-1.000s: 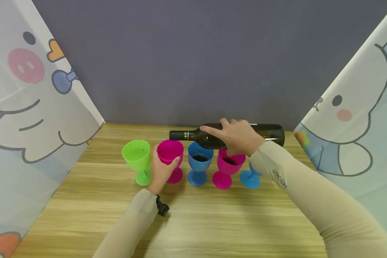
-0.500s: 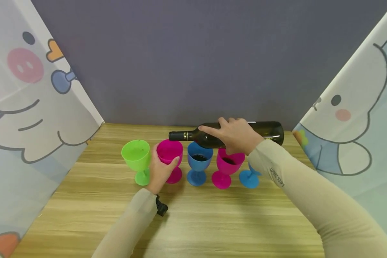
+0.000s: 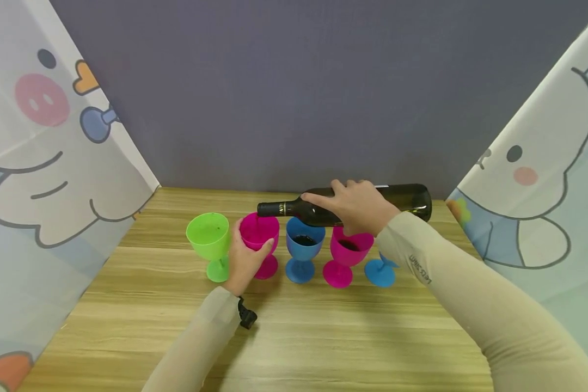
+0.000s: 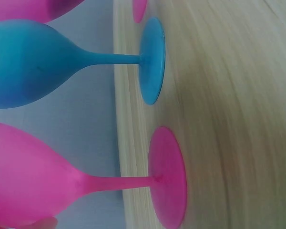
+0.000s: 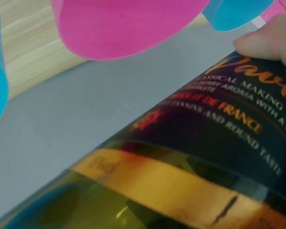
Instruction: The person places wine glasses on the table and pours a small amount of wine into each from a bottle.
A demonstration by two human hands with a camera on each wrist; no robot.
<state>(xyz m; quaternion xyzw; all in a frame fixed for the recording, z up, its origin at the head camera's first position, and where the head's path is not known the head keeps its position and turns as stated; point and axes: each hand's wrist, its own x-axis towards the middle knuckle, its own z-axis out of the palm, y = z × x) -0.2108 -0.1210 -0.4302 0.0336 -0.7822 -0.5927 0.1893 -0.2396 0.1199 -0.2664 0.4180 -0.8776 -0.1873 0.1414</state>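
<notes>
Left hand (image 3: pixel 246 256): fingers and thumb curled about the bowl of a pink goblet (image 3: pixel 258 235), which stands upright on its foot on the wood-grain table (image 3: pixel 333 343). Right hand (image 3: pixel 355 206): grasping a dark wine bottle (image 3: pixel 318 214) from above, one digit laid along the shoulder toward the neck. Bottle is held clear of the table, lying almost level, its neck toward the person's left and its mouth over the pink goblet; a thin dark streak shows below the mouth. Right wrist view records a black label (image 5: pixel 243 114) with a gold band beneath. Goblets form a row: a green goblet (image 3: pixel 208 239) just beside the left hand; then, beyond the gripped one, a blue goblet (image 3: pixel 304 251) and a second pink goblet (image 3: pixel 345 256), both containing dark liquid, and a second blue goblet (image 3: pixel 380 273), partly concealed by the right sleeve (image 3: pixel 446 267)
</notes>
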